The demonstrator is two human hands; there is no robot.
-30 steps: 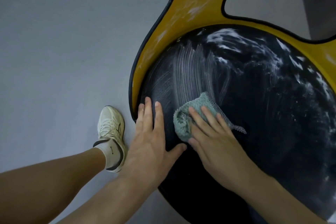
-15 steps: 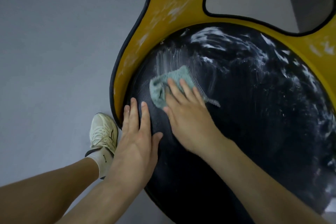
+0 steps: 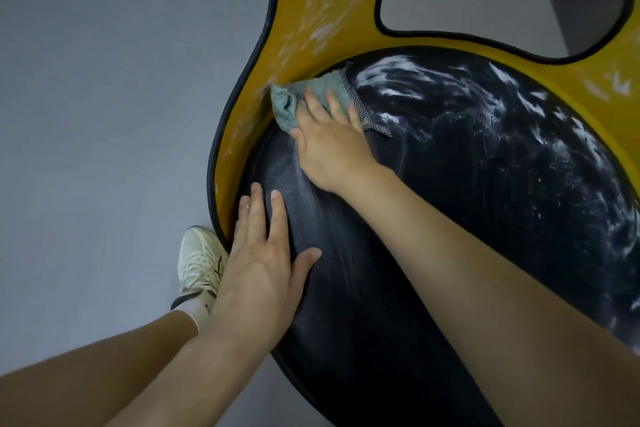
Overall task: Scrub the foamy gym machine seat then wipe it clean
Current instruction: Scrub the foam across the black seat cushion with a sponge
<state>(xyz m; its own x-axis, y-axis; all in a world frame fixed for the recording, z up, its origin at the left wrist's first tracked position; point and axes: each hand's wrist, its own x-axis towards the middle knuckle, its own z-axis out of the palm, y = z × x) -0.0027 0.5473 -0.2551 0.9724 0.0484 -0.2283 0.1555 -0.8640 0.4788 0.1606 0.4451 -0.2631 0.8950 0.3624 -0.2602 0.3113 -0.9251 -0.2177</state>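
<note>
Left hand (image 3: pixel 258 274) lies flat on near-left edge of seat (image 3: pixel 450 218); right hand (image 3: pixel 330 146) beyond it, on cloth (image 3: pixel 294 102) at seat's far-left rim. Cloth touches frame (image 3: pixel 311 10) bordering seat. Shoe (image 3: pixel 201 262) on floor (image 3: pixel 104 114), left of seat.

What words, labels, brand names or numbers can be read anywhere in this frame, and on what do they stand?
No readable text anywhere.
Seat and yellow frame: only white foam streaks, no lettering.
Shoe: a dark mark on its side, too small to read.
Sock: a small dark mark, too small to read.
Cloth: no label visible.
</note>
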